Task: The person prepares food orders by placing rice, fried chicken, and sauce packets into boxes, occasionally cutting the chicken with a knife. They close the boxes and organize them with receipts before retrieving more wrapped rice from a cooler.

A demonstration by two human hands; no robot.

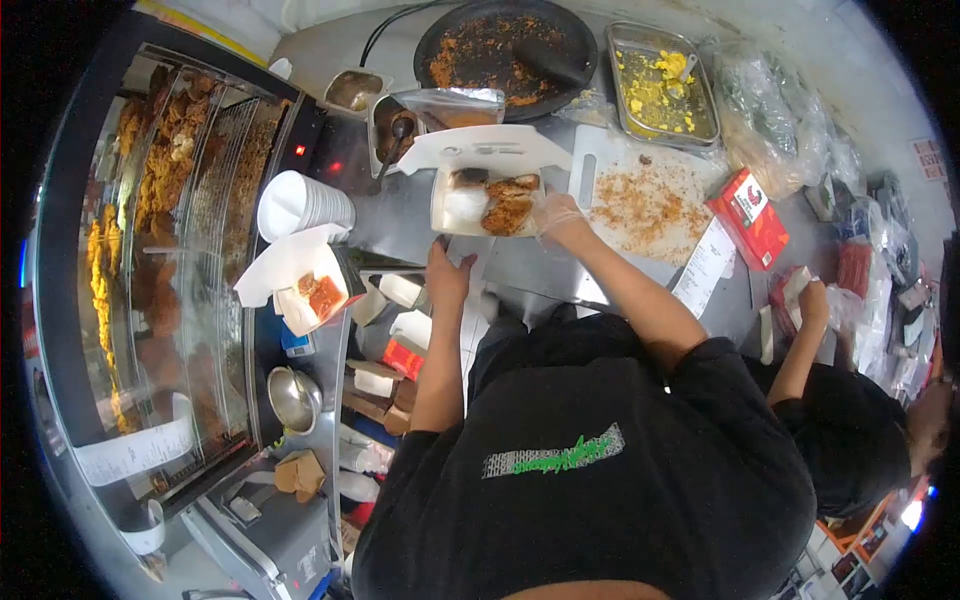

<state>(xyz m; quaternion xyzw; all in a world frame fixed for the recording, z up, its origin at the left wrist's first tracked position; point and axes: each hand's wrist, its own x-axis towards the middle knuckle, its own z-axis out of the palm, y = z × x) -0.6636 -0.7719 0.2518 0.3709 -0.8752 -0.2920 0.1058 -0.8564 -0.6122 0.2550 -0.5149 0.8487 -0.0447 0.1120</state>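
On the steel counter an open paper takeaway box [441, 212] holds white rice [466, 206], pieces of breaded fried meat [508, 208] and a dark brown item. Its white lid [485, 148] is folded up and back. My right hand [561, 216], in a clear plastic glove, grips the box's right side, the fingertips partly hidden. Below the box, my left hand [450, 276] is at the counter's front edge, thumb and fingers apart. Right of the box lies a white cutting board [585, 180] strewn with brown crumbs [650, 208].
A heated display case [180, 250] of fried food stands left. Nearby are stacked white tubs [305, 205] and another open box [311, 303] with red-sauced food. Behind sit a round black pan [480, 50] and a yellow-food tray [664, 85]. A co-worker's hand [813, 301] is at right.
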